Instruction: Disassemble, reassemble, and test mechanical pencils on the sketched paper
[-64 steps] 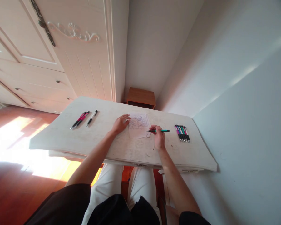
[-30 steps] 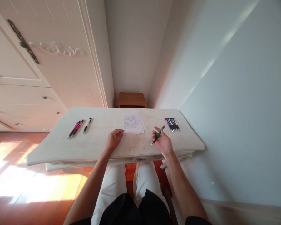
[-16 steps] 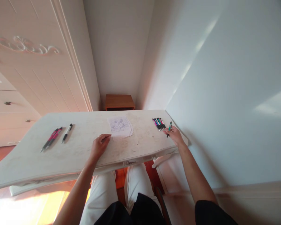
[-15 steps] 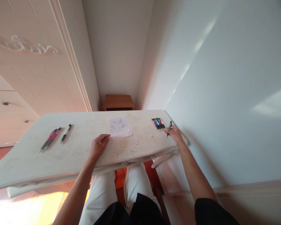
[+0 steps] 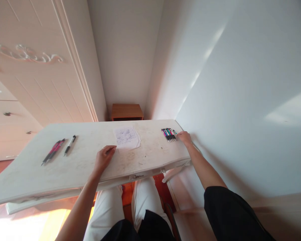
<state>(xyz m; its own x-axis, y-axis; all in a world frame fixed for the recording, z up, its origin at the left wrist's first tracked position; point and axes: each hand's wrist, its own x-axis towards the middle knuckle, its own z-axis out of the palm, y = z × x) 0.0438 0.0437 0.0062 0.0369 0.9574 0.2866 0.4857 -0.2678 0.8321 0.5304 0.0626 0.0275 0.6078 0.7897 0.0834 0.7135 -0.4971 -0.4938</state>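
My right hand (image 5: 185, 137) is at the right end of the table, its fingers closed on a green pen (image 5: 175, 132), which is partly hidden by them. The pen lies beside a row of several pens (image 5: 168, 135) with coloured barrels and black grips, set side by side at a slant. My left hand (image 5: 105, 158) rests on the table with its fingers curled in, and I see nothing in them. Its fingertips reach the lower left corner of some sheets of paper (image 5: 127, 138) covered with handwriting.
On the left of the white table (image 5: 85, 157) lie two pink pens (image 5: 52, 152) and a white pen (image 5: 69, 145) with a black grip. A wall (image 5: 240, 134) rises close on the right. Behind the table stands a small wooden cabinet (image 5: 127, 109).
My right hand has shifted away from the table's front edge and brought the green pen from upright to beside the row. My left hand stays by the paper. The view has tilted slightly.
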